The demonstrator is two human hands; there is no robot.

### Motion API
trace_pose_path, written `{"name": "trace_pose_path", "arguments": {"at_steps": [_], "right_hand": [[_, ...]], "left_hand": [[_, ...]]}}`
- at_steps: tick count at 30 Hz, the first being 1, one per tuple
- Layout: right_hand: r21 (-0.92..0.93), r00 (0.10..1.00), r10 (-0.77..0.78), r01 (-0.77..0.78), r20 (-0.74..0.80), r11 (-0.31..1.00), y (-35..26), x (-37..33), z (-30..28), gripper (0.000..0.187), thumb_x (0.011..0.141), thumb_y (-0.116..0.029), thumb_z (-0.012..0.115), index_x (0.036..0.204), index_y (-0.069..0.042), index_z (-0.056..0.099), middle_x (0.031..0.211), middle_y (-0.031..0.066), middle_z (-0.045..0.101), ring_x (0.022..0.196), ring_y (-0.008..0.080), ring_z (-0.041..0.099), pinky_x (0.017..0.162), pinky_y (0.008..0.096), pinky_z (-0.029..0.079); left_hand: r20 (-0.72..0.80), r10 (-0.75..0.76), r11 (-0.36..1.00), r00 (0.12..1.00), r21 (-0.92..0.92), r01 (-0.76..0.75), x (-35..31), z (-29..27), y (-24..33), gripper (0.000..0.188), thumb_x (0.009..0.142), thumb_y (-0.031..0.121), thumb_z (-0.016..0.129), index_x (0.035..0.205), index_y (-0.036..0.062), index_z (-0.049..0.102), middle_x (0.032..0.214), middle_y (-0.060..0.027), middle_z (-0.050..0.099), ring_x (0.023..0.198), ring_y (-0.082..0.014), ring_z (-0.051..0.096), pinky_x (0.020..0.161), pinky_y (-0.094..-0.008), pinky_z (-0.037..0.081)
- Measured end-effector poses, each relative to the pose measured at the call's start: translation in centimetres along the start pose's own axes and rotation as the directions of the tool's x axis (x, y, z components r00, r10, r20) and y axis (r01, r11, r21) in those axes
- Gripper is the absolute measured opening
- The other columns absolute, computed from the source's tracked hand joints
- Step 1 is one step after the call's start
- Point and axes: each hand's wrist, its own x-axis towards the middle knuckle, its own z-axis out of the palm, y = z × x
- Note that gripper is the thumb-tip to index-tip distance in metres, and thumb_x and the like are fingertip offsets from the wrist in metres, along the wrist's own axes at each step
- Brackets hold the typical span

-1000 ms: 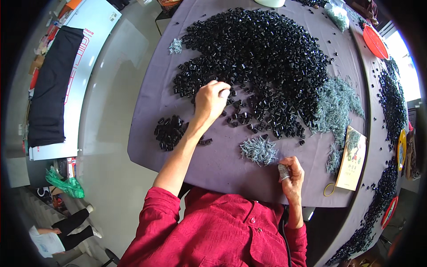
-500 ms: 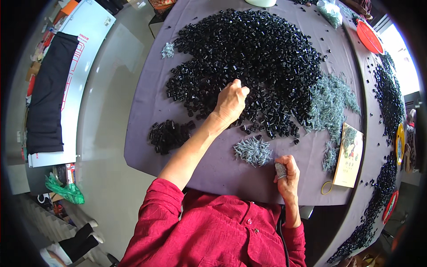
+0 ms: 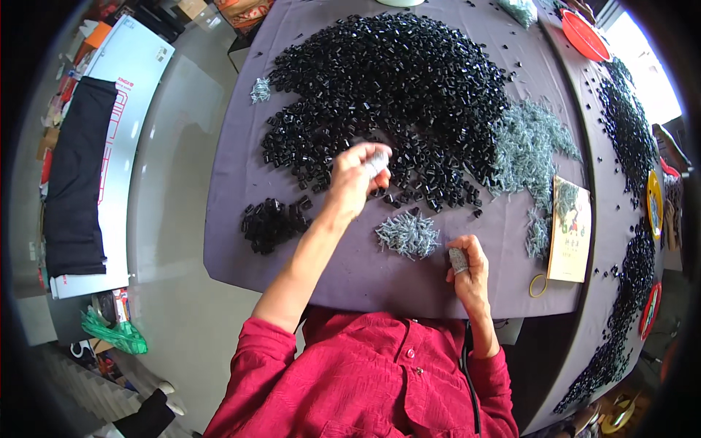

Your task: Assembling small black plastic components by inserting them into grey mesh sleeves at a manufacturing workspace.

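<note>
My left hand is over the near part of a big heap of small, shiny black plastic pieces. Its fingers are curled in, with pale grey wrapping around one digit; anything between the fingertips is too small to make out. Near the table's front edge, my right hand is closed, a similar grey wrap on one digit, and what it may hold is hidden. Between the hands lies a small pile of thin grey nail-like pins. To the left sits a smaller cluster of black pieces.
A larger spread of grey pins borders the heap's right side, beside a booklet and a yellowish ring. Few pins lie at far left. A second table at right bears more black pieces and a red basin.
My left hand has drawn back slightly toward me and left, and turned so its wrapped digit shows. My right hand stays closed near the table edge. The whole view has shifted a little.
</note>
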Motion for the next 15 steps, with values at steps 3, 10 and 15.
{"name": "trace_pose_path", "arguments": {"at_steps": [3,10,15], "right_hand": [[0.146,0.999,0.012,-0.007,-0.034,0.989,-2.1,0.5,1.0,0.032,0.07,0.019,0.039,0.092,0.0,0.054,0.083,0.006,0.047,0.067,0.012,0.05,0.055,0.0239,0.044],[0.214,0.965,-0.237,0.256,-0.11,0.943,-5.1,1.3,4.0,0.031,0.07,0.017,0.046,0.094,0.0,0.056,0.087,0.0053,0.053,0.077,0.0123,0.056,0.067,0.0239,0.046],[0.055,0.922,-0.359,0.37,-0.143,0.927,-3.5,1.3,3.5,0.032,0.071,0.016,0.045,0.095,-0.001,0.057,0.087,0.0053,0.054,0.075,0.0105,0.055,0.067,0.0217,0.046]], "left_hand": [[0.167,-0.259,0.884,0.951,-0.357,0.303,-3.9,1.5,-1.9,0.011,0.09,0.002,0.052,0.097,-0.0022,0.059,0.074,-0.0072,0.06,0.061,-0.0139,0.06,0.055,-0.026,0.053],[0.295,-0.324,0.767,0.899,-0.474,0.432,-7.8,4.7,-4.0,0.015,0.092,0.006,0.051,0.103,0.0038,0.061,0.079,-0.0006,0.06,0.066,-0.009,0.057,0.06,-0.0276,0.051],[0.285,-0.337,0.808,0.897,-0.403,0.431,-9.1,5.3,-3.9,0.02,0.094,0.009,0.047,0.106,0.0039,0.062,0.082,-0.0016,0.061,0.071,-0.01,0.059,0.064,-0.0302,0.053]]}}
